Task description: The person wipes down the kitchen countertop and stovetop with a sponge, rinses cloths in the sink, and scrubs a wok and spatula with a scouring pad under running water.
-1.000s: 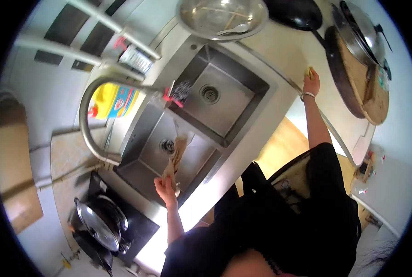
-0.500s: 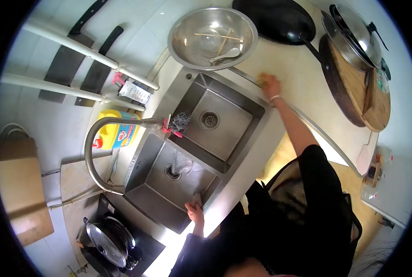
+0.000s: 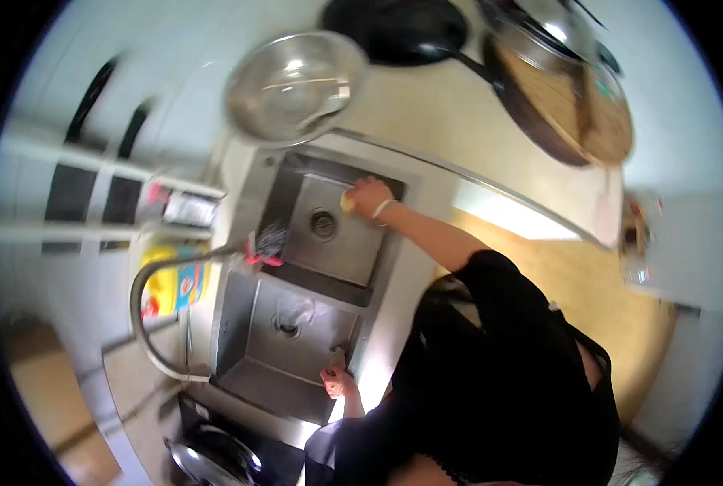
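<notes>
My right hand [image 3: 369, 198] is over the upper sink basin [image 3: 353, 259], closed on a small yellow sponge [image 3: 347, 202] that looks blurred. In the lower basin [image 3: 276, 390], near its right wall, my left hand [image 3: 337, 382] is closed around a small greyish thing [image 3: 337, 356] whose kind I cannot make out. A clear, crumpled plastic-like piece [image 3: 296, 310] lies by that basin's drain. Between the basins, a steel wool scrubber [image 3: 272, 240] with a pink part sits by the curved faucet [image 3: 138, 300].
A steel bowl [image 3: 244, 113] with chopsticks and a white spoon stands beyond the sink. Behind it are a black wok [image 3: 402, 32] and wooden boards [image 3: 539, 89]. A yellow detergent bottle [image 3: 163, 287] is behind the faucet. Cleavers hang at left; a lidded pot [image 3: 207, 462] stands lower left.
My right hand has moved with the sponge from the countertop beside the sink into the upper basin. My left hand stays in the lower basin. The whole view has shifted.
</notes>
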The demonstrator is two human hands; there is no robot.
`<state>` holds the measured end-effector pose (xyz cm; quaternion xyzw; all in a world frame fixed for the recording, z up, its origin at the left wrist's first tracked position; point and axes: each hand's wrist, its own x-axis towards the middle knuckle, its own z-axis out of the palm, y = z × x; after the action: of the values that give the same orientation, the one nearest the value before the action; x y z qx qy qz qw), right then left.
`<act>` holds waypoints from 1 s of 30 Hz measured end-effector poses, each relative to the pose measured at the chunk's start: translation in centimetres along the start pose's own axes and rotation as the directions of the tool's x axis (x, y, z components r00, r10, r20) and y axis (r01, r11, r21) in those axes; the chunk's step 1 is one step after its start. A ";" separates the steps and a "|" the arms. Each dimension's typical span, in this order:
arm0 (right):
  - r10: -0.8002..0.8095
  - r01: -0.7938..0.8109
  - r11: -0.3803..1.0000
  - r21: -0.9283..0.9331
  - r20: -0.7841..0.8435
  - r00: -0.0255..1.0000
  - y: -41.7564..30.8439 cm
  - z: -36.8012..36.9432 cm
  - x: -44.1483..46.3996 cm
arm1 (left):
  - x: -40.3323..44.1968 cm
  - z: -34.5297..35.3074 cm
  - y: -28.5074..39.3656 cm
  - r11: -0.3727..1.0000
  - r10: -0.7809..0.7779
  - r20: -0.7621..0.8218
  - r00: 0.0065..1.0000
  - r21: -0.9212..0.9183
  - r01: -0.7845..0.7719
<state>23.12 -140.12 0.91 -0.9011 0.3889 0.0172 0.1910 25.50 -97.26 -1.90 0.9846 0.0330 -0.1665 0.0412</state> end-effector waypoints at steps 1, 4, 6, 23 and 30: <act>0.072 -0.072 0.997 0.001 -0.015 0.997 1.2 -0.1 -2.0 | 0.0 0.3 -0.3 1.000 0.030 -0.021 0.999 0.007 -0.030; -0.029 0.060 0.927 -0.370 0.088 0.996 2.9 0.9 -6.5 | -0.1 0.3 -0.3 0.998 0.038 -0.024 0.999 0.044 -0.037; -0.152 0.137 0.987 -0.082 -0.222 0.963 3.1 1.5 -8.9 | 0.2 1.1 0.2 0.998 0.005 -0.009 1.000 0.059 -0.004; -0.626 0.606 0.764 0.221 0.030 0.779 -5.3 7.4 -20.0 | 0.5 0.5 -0.4 0.993 0.040 0.086 0.995 0.110 -0.050; -0.750 0.745 0.659 0.103 0.170 0.640 -6.9 6.5 -21.0 | 0.8 0.8 -0.9 0.974 0.187 0.063 0.980 -0.142 -0.176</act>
<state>14.12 -118.96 0.96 -0.9724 -0.0386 0.0216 0.2292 25.89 -96.44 -2.95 0.9714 -0.0474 -0.1968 0.1244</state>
